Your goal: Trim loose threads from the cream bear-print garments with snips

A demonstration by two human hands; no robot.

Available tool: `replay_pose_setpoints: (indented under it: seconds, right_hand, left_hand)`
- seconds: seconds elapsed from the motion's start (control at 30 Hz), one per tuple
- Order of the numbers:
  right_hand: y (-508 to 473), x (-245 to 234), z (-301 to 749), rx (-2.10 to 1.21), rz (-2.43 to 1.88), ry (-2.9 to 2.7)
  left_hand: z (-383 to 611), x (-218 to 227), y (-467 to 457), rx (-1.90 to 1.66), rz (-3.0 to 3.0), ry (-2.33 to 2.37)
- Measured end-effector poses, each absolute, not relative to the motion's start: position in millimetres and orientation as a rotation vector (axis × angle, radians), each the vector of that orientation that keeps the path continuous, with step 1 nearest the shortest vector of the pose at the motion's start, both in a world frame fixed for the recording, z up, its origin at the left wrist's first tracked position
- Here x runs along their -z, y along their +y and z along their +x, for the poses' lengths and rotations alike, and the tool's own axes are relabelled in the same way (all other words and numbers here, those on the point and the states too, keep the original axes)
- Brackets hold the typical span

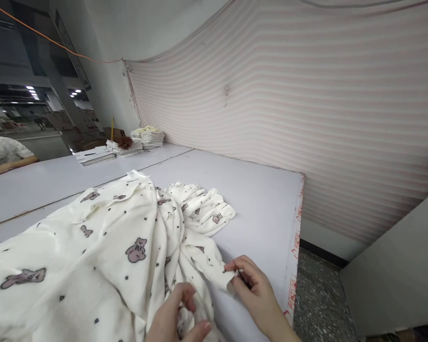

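Observation:
A white fleecy garment point(110, 247), printed with brown bears and small dark marks, lies bunched across the table. My right hand point(253, 289) pinches one edge of it between thumb and fingertips. A thin dark tool point(243, 278), perhaps small thread snips, is tucked in that same hand; most of it is hidden by the fingers. Low in the view, my left hand point(176, 316) is over the near folds, its fingers curled and the thumb apart from them. Some cloth shows between thumb and forefinger, not gripped.
The pale table point(260, 199) ends at a right edge with red-printed tape. Stacks of folded cloth point(148, 137) and white sheets point(94, 155) stand at the back. A striped cloth point(271, 95) hangs behind. Far left, a person's arm point(12, 165) rests on the table.

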State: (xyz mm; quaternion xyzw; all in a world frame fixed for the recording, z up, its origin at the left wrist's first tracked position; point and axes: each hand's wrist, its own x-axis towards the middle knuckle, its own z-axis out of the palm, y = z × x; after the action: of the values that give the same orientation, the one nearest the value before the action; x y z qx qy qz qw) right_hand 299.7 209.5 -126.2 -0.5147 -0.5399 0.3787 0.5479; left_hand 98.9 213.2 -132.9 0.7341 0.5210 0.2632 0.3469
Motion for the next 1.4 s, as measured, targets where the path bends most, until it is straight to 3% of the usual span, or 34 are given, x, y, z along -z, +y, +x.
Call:
replay_pose_setpoints:
  seconds: [0.17, 0.37, 0.6, 0.93, 1.07, 1.17, 1.27, 1.4]
  right_hand:
    - [195.7, 128.5, 286.5, -1.103, -1.181, -1.258]
    - [186.7, 122.8, 297.2, -0.951, -1.312, -1.544]
    - [183.5, 99.0, 305.7, -0.969, -1.303, -1.742]
    - [188.9, 114.1, 297.5, -0.813, -1.407, -1.715]
    - [204.8, 123.1, 293.5, -0.725, -1.450, -1.625]
    - [214.0, 126.9, 289.2, -0.771, -1.382, -1.468]
    - [213.3, 130.8, 284.2, -0.909, -1.208, -1.417]
    - [207.3, 135.9, 277.5, -0.827, -1.144, -1.550]
  left_hand:
    - [127.4, 126.9, 210.2, -1.051, 2.012, 1.330]
    - [122.6, 134.1, 208.3, -1.207, 2.039, 1.213]
    - [119.0, 132.8, 208.7, -1.200, 2.042, 1.150]
    - [119.9, 125.1, 211.1, -1.171, 1.973, 1.243]
    - [119.5, 123.6, 218.1, -0.905, 1.711, 1.206]
    - [116.8, 124.2, 225.5, -0.755, 1.486, 1.141]
    - [114.7, 127.7, 230.8, -0.779, 1.334, 1.076]
    - [115.6, 134.1, 230.6, -0.855, 1.363, 1.034]
